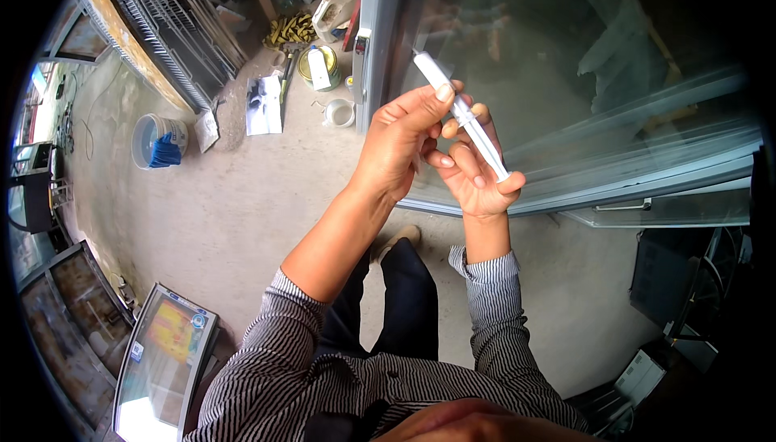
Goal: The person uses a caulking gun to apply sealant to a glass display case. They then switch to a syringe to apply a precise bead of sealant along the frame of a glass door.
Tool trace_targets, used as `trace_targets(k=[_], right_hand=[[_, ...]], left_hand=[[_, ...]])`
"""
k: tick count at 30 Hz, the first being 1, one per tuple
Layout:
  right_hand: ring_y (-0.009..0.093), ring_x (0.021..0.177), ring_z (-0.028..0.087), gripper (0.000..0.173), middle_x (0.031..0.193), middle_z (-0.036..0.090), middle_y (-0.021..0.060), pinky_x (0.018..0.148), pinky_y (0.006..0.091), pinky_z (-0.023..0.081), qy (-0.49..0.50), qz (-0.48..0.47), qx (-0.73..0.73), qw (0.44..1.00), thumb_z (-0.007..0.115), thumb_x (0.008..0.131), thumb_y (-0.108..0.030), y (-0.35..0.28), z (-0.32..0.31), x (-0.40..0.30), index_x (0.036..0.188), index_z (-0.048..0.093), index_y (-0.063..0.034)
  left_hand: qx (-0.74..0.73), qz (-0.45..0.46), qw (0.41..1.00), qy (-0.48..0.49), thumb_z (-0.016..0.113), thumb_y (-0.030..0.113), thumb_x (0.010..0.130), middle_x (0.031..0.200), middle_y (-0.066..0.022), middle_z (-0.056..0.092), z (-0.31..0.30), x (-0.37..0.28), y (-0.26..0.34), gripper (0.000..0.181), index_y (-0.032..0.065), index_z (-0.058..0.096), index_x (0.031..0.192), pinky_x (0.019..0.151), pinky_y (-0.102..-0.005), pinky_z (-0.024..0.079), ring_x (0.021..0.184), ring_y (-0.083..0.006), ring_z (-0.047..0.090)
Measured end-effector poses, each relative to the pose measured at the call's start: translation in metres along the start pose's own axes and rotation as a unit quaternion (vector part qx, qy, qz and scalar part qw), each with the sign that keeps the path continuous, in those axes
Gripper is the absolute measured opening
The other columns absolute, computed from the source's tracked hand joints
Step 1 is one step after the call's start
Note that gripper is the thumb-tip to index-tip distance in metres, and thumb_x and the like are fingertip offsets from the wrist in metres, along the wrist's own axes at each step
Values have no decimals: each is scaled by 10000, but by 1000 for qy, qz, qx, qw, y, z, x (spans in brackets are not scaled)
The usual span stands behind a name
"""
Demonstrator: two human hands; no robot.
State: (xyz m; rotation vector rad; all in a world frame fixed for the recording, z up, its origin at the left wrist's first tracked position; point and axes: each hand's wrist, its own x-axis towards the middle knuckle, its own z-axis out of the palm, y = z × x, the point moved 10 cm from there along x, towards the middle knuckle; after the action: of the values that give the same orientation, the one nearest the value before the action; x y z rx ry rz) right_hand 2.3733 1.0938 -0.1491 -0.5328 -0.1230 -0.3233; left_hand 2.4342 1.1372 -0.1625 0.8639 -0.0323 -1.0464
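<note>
In front of a framed glass panel [545,72] I hold up a clear plastic syringe [463,110], tilted with its nozzle toward the upper left. Its barrel looks filled with something white or translucent; I cannot tell which. My left hand [397,139] pinches the barrel between thumb and fingers. Lower down, the thumb of my right hand [476,184] presses against the plunger's end. The right fingers curl around near the barrel's flange. The plunger is drawn well out. The nozzle tip is close to the panel's grey frame [379,30]; whether they touch is unclear.
On the floor at left stand a plastic bucket [142,139] with a blue cloth [165,151], a mug [339,113], a tin [330,60], a hammer [287,75] and a dirty jug [333,12]. Wire racks [176,24] lean behind. A curved glass lid [160,369] lies lower left.
</note>
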Motion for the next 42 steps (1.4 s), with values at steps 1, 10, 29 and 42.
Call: trace_targets(k=[1, 10, 29, 42], right_hand=[[-25, 537, 367, 967, 1213, 530, 133, 780, 235, 367, -15, -8, -1, 1000, 756, 679, -556, -1, 0, 0, 1378, 314, -54], [-19, 564, 441, 887, 1160, 522, 123, 779, 246, 389, 3, 7, 6, 1000, 811, 638, -518, 7, -13, -3, 1279, 358, -104], [-27, 536, 410, 881, 1167, 539, 141, 778, 237, 379, -19, 9, -1, 1000, 803, 638, -530, 6, -29, -4, 1273, 381, -89], [-17, 529, 391, 867, 1184, 551, 143, 784, 233, 357, -48, 12, -6, 999, 782, 680, -496, 5, -35, -6, 1307, 366, -66]], left_hand=[[1, -1, 1000, 1, 600, 292, 896, 866, -29, 635, 0, 0, -1, 361, 15, 600, 1127, 462, -192, 508, 661, -47, 575], [5, 16, 1000, -11, 599, 290, 896, 856, -38, 639, -6, 3, -5, 363, 9, 600, 1126, 469, -194, 518, 687, -70, 607], [10, 25, 1000, 0, 603, 290, 894, 894, -55, 653, -11, 11, -15, 374, 10, 599, 1142, 487, -206, 527, 704, -72, 605], [-21, 34, 999, -3, 625, 278, 880, 938, -51, 664, -15, 15, -25, 338, 28, 622, 1109, 481, -195, 484, 693, -52, 561]])
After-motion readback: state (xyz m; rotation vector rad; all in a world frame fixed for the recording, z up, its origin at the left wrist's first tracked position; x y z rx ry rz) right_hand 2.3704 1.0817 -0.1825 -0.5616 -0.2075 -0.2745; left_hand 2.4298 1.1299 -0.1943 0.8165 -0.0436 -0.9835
